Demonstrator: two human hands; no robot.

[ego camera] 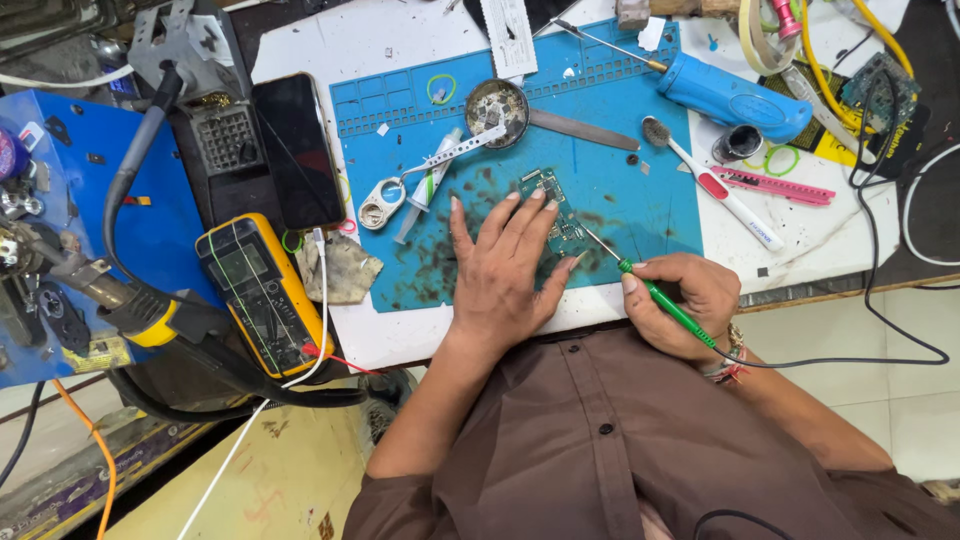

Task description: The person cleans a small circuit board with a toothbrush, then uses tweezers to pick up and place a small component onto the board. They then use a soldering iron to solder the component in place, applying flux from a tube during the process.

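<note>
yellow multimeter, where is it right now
In the head view the yellow multimeter lies at the table's left edge, left of the blue mat, just below the black phone, well left of the left hand.

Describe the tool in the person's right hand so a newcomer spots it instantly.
Start at the blue work mat on the white table. At its lower right edge, the right hand grips a green-handled soldering iron, tip on the circuit board. It is the only green, corded tool.

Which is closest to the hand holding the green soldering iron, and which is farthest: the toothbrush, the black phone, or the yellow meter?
From the right hand, in the head view:
1. Toothbrush, white and red, just above the hand on the mat's right edge.
2. Black phone, across the blue mat, upper left.
3. Yellow meter, farthest left, past the left hand.
</note>
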